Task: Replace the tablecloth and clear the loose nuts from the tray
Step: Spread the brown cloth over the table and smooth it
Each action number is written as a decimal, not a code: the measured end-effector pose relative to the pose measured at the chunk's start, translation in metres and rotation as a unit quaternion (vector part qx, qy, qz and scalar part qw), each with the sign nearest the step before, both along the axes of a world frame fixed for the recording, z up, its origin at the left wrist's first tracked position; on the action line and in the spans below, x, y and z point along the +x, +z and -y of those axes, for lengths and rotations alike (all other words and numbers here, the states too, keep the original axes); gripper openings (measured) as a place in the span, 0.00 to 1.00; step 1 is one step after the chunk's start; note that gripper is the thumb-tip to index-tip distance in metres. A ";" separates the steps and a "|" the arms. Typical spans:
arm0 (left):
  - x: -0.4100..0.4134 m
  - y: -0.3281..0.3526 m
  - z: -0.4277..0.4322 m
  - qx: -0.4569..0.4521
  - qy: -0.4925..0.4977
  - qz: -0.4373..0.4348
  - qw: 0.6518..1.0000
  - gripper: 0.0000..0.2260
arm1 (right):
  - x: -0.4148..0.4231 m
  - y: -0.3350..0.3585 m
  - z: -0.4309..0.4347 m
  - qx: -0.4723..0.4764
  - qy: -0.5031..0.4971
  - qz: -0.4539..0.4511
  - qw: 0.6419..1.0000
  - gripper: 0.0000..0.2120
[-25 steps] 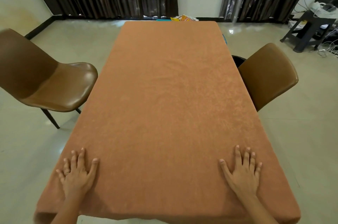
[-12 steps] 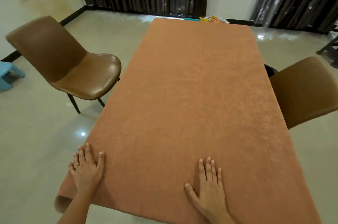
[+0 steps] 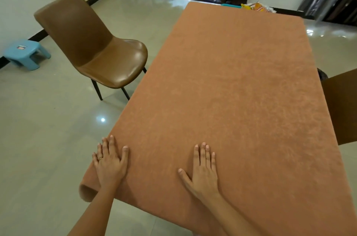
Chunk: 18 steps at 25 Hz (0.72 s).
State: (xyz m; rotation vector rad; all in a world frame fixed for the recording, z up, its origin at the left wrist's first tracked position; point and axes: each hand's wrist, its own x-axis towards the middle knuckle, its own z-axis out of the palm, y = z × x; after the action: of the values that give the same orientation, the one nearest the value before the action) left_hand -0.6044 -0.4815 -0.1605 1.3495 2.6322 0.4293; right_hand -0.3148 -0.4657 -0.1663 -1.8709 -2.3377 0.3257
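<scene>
The orange tablecloth (image 3: 237, 91) lies spread out, with a brown chair (image 3: 92, 46) beside its left edge. The left hand (image 3: 110, 162) rests flat, fingers straight, on its near left corner. The right hand (image 3: 202, 174) lies likewise by its near edge.

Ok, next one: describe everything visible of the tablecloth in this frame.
The tablecloth is a plain orange-brown fabric with a soft, velvety-looking nap. It lies spread out flat and smooth as a long rectangle, its edges draped down at the sides. At the near left corner the overhang curls into a loose roll. The left hand and the right hand press flat on its near end, fingers straight.
</scene>
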 end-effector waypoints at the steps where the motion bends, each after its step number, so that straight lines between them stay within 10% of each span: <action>1: 0.001 0.001 0.000 0.014 -0.003 0.000 1.000 0.34 | -0.009 0.001 -0.006 0.004 0.018 -0.008 1.000 0.43; 18: -0.025 0.019 -0.031 0.033 -0.082 0.058 0.994 0.31 | -0.134 0.014 -0.054 0.021 0.118 -0.068 0.990 0.33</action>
State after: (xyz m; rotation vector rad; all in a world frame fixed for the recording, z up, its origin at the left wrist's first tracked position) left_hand -0.6293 -0.4509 -0.1411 1.4983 2.4123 0.5578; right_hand -0.4488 -0.4115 -0.1526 -1.5034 -2.4543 0.4118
